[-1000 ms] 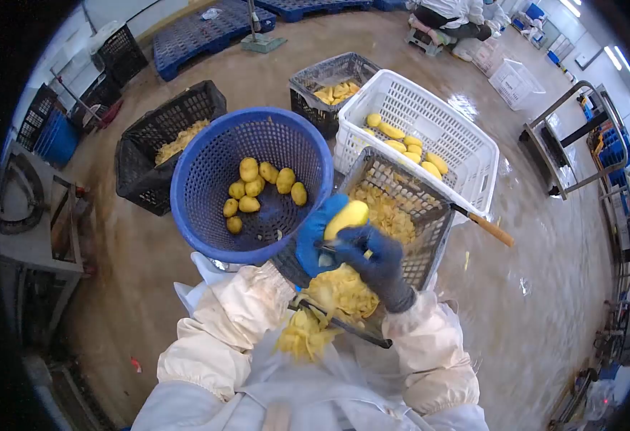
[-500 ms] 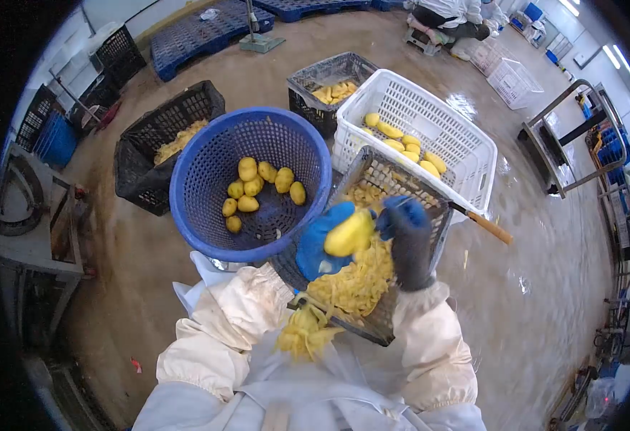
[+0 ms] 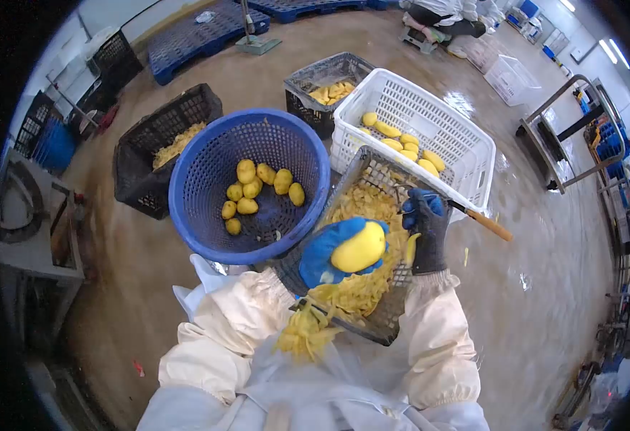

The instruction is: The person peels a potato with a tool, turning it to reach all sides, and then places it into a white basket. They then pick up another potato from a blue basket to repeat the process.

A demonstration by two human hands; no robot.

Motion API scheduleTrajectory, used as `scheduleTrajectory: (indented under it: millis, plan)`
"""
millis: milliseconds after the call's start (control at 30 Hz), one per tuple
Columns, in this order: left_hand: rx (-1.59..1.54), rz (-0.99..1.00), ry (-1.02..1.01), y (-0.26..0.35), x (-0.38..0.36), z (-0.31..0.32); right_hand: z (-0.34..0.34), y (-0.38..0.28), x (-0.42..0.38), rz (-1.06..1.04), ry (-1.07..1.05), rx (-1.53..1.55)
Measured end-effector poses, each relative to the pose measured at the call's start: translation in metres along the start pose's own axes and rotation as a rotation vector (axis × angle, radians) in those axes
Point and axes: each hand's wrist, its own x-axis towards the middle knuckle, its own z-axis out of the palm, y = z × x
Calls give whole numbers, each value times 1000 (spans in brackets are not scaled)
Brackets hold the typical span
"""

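My left hand, in a blue-coated glove, is wrapped round a peeled yellow potato above a dark crate of yellow peelings. To its right, my right hand is closed at the crate's right side; what it grips is too small to make out. A peel strip hangs beside that hand. A wooden-handled tool lies across the crate's right rim. Several unpeeled potatoes sit in the blue basket at left. Peeled ones lie in the white crate.
Black crates stand behind, one left of the basket and one beyond it. Blue pallets lie far back. A metal trolley stands at right, a machine at left. Other people are at the far back.
My left hand and the potato have moved slightly down and right, turning the potato. My right hand has moved right, away from the potato, and a peel strip now shows beside it.
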Motion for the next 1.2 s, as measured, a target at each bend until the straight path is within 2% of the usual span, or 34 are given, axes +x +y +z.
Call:
scheduleTrajectory:
  millis: [33,67,100,133,167,233,300,333,367,433,467,533,567,600,633,667,700,767,800,833,900,933,967,1000,1033,1067,1100,1167,1200]
  plan:
    - [4,-4,-4,5,3,-3,-1,-6,0,17,-21,19]
    - [-130,67,79,10,5,-8,3,-8,-6,17,-29,12]
    - [-267,141,164,13,6,-12,17,-10,-22,-36,-70,-28]
    - [-298,208,168,15,5,-16,31,-9,-38,-91,-108,-63]
    - [-295,216,167,16,5,-18,43,-5,-55,-89,-248,-78]
    - [-199,131,146,17,3,-20,54,11,-66,-452,-425,-468]
    - [-154,70,135,16,-1,-16,43,2,-50,-2,-251,-147]
    - [-36,46,99,17,-5,-8,37,-5,-36,33,-141,-9]
    - [86,21,63,18,-6,-2,27,-3,-18,-40,33,-108]
    - [97,4,27,13,2,-7,-2,4,4,36,-24,184]
    - [-33,51,45,13,6,-17,-4,7,3,30,-22,185]
    - [-272,124,84,17,7,-23,18,-7,-18,18,-62,-3]
    - [-272,134,86,16,8,-28,33,-4,-38,-6,-93,-20]
    - [-271,176,75,12,11,-38,42,10,-50,-121,-277,-19]
    - [-269,214,64,11,11,-36,51,17,-62,-382,-385,-342]
    - [-111,297,349,3,11,-34,53,17,-63,-347,-369,-358]
    - [-110,286,350,5,8,-27,56,13,-64,-309,-347,-374]
    - [-124,112,1,12,6,-20,42,4,-42,-2,-210,-15]
    - [-96,-39,-50,15,-1,-30,31,10,-24,-85,-56,-4]
    - [3,-63,0,10,0,-21,15,11,-6,-108,48,-16]
    - [-31,-16,-24,7,4,-9,-2,8,5,28,52,232]
    - [-98,38,53,6,5,-14,8,0,-4,29,48,228]
    - [-169,100,132,6,7,-20,22,-6,-20,-18,-24,129]
    - [-303,188,62,8,8,-21,35,-6,-37,-67,-95,34]
    - [-302,194,63,9,7,-26,39,6,-49,-71,-258,-26]
    - [-72,263,133,8,6,-36,50,13,-64,-236,-391,-156]
    - [22,288,215,6,6,-37,55,12,-68,-496,-517,-413]
    - [214,315,389,2,7,-39,52,8,-65,-262,-413,-410]
    - [-41,135,151,14,1,-9,46,3,-55,-137,-330,-197]
